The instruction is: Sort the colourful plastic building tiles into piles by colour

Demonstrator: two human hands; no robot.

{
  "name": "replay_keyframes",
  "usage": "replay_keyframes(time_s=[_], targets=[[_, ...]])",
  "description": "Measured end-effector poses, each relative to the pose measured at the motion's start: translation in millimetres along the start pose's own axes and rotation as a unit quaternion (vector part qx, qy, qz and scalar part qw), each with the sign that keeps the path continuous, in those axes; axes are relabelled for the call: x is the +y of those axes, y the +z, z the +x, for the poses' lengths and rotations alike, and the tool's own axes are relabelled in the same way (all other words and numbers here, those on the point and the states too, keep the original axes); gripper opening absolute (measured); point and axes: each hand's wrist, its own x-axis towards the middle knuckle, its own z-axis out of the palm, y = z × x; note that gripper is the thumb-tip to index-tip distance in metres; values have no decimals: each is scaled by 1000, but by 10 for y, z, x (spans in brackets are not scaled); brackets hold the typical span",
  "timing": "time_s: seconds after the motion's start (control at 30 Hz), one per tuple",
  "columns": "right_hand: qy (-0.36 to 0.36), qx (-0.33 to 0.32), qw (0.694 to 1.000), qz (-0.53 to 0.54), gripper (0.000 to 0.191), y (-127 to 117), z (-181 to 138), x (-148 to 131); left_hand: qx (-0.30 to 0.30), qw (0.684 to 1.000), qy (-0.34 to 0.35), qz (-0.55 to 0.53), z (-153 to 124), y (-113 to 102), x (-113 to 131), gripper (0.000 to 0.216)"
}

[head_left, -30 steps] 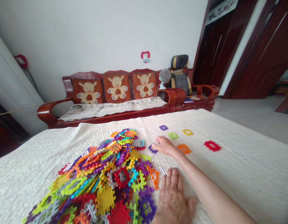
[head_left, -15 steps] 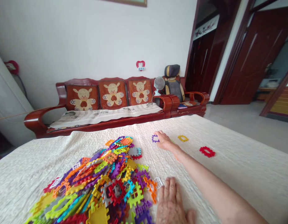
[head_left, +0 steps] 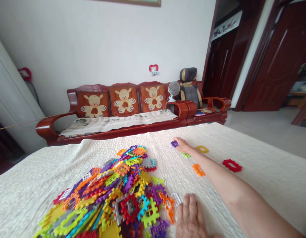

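My right hand (head_left: 183, 145) reaches far across the cloth-covered table. Its fingers are closed on a small purple frame-shaped building piece (head_left: 174, 143) with notched edges. Partly hidden by that wrist lies a lime green piece (head_left: 186, 155); an orange frame piece (head_left: 198, 169) is beside the forearm. Flat on the cloth, my left hand (head_left: 191, 216) has its fingers stretched out and holds nothing. Its fingertips are close to a white window-like piece (head_left: 176, 199) and an orange arrow-shaped piece (head_left: 168, 206) at the edge of a large heap of colourful notched pieces (head_left: 113, 178).
Beyond the right arm lie a yellow frame piece (head_left: 202, 149) and a red one (head_left: 232, 165). A quilted off-white cloth (head_left: 153, 140) covers the table. Behind it stand a wooden sofa (head_left: 113, 130) with bear cushions, a small fan (head_left: 173, 89) and an armchair (head_left: 214, 105).
The view has turned slightly left. My right hand still has the purple piece, now at a different angle. The orange and green pieces by the forearm have come into view. My left hand stays flat.
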Motion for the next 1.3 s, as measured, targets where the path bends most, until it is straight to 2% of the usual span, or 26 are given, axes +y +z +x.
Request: replay_keyframes(time_s=[0.13,0.33,0.5,0.57,0.63,0.7,0.8,1.0,1.17,1.3], targets=[[-4,-3,1000,0,54,5,6,8,2,1000,-1,-12,-13,-21,21,82],[-30,1,999,12,52,-18,-10,0,-25,999,-22,-1,-4,-52,73,85],[-41,43,998,23,51,-50,-136,-73,-17,1000,-17,15,-36,-81,114,78],[-65,61,995,33,53,-38,-272,-187,-15,1000,-11,20,-60,-98,130,77],[-120,59,989,56,52,-3,-457,-367,-10,1000,-5,25,-81,-102,134,77],[-178,29,980,84,47,51,-664,-589,0,1000,5,29,-94,-86,122,78],[-219,-19,967,128,41,137,-921,-916,15,999,24,40,-95,-38,81,78],[-220,-36,960,171,45,298,-1021,-1312,41,998,21,40,-87,10,42,79],[-205,-46,964,160,55,457,-968,-1452,54,997,31,53,-82,18,41,76],[-204,-42,964,165,55,468,-1003,-1490,65,994,47,71,-70,53,12,73]])
